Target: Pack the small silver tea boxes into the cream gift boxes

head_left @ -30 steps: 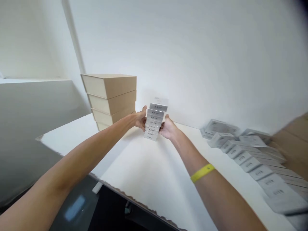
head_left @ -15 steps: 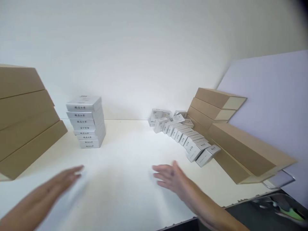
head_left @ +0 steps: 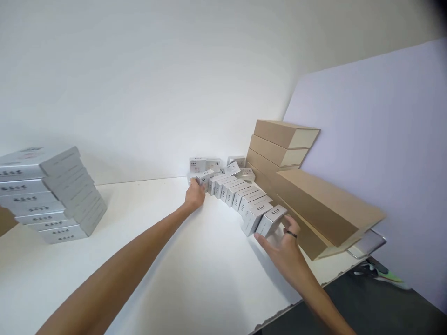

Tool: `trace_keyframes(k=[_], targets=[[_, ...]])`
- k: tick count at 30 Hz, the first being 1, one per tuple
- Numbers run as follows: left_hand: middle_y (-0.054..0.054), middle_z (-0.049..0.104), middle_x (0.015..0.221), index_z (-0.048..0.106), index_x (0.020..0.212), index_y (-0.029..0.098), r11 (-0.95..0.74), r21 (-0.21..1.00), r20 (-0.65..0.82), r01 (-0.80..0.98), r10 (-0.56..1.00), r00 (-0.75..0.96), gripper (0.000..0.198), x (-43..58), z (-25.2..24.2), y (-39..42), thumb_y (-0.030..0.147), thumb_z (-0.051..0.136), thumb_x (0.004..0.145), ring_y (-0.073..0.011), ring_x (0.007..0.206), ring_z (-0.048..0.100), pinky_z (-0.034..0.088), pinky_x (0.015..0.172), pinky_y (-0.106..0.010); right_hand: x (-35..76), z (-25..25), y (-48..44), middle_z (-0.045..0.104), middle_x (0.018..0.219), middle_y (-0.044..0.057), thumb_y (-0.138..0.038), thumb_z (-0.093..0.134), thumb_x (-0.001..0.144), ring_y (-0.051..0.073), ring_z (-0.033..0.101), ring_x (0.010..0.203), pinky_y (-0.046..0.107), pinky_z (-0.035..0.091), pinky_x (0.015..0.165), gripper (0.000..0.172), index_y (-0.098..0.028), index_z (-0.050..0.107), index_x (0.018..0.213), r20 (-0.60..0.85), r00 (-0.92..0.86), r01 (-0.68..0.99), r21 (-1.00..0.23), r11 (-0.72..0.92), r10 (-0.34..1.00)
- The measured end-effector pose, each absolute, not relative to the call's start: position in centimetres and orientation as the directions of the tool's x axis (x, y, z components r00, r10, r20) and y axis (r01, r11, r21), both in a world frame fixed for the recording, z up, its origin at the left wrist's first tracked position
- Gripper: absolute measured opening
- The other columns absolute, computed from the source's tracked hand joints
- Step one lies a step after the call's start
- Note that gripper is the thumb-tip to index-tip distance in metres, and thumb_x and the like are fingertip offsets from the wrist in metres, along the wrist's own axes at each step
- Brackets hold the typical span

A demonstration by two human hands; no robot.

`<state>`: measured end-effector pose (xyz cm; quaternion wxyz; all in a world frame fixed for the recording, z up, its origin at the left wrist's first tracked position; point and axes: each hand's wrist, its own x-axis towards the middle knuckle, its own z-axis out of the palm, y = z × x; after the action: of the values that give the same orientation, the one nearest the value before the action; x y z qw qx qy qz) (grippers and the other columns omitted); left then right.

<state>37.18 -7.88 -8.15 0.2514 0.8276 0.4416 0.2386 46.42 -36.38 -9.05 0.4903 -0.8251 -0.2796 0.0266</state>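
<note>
A row of small white boxes with dark print [head_left: 232, 190] runs slantwise across the white table. My left hand [head_left: 195, 194] reaches to the far end of this row, its fingers bent against the small box there [head_left: 205, 176]; part of its grip is hidden. At the near end my right hand [head_left: 284, 242], with a dark ring on one finger, has its thumb and fingers around the tilted last box [head_left: 272, 219]. That box leans against the one beside it.
Several flat white boxes [head_left: 66, 195] are stacked on the left. More small boxes [head_left: 204, 164] lie behind the row. Brown cartons [head_left: 268, 151] are piled at the right, one long open carton [head_left: 314, 209] nearest. The table's rough edge [head_left: 279, 314] runs along the front right.
Both hands have moved from above the bare tabletop to opposite ends of the row of small boxes. The view has turned to the right.
</note>
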Motion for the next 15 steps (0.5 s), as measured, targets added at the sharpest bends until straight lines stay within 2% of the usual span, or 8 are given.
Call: trace_keyframes(k=[4,8,12,15], targets=[[-0.009,0.064,0.118,0.057,0.125,0.016,-0.518,0.587,0.240,0.623,0.846,0.476,0.035,38.9,-8.1,-7.6,0.038,0.057,0.099,-0.0219,0.101,0.065,0.057,0.088,-0.042,48.7,-8.7,-35.3,0.054,0.136,0.016,-0.057,0.068,0.072,0.032,0.061,0.116,0.044,0.049,0.094,0.095,-0.021,0.017,0.142,0.173,0.835,0.416,-0.820,-0.392,0.523],[-0.010,0.062,0.123,0.058,0.124,0.016,-0.600,0.475,0.286,0.644,0.797,0.532,0.035,40.2,-5.8,-6.5,0.041,0.056,0.098,-0.0253,0.112,0.061,0.051,0.098,-0.050,49.0,-8.2,-36.1,0.064,0.117,0.015,-0.068,0.062,0.075,0.034,0.066,0.100,0.044,0.048,0.079,0.092,-0.019,0.023,0.143,0.089,0.872,0.354,-0.793,-0.496,0.481],[-0.009,0.064,0.119,0.062,0.117,0.016,-0.688,0.388,0.145,0.613,0.702,0.697,0.034,42.8,-2.5,-4.7,0.043,0.057,0.098,-0.0240,0.107,0.063,0.053,0.094,-0.046,48.1,-7.4,-36.9,0.067,0.103,0.013,-0.082,0.042,0.082,0.035,0.066,0.090,0.042,0.045,0.071,0.090,-0.018,0.025,0.144,-0.049,0.882,0.249,-0.796,-0.552,0.469],[-0.009,0.064,0.119,0.062,0.117,0.015,-0.724,0.354,0.013,0.592,0.637,0.771,0.035,45.5,-0.5,-3.9,0.042,0.060,0.096,-0.0244,0.106,0.064,0.054,0.093,-0.046,46.9,-6.8,-36.9,0.068,0.105,0.013,-0.087,0.029,0.083,0.034,0.065,0.089,0.043,0.045,0.072,0.092,-0.021,0.022,0.147,-0.175,0.858,0.143,-0.822,-0.551,0.483]])
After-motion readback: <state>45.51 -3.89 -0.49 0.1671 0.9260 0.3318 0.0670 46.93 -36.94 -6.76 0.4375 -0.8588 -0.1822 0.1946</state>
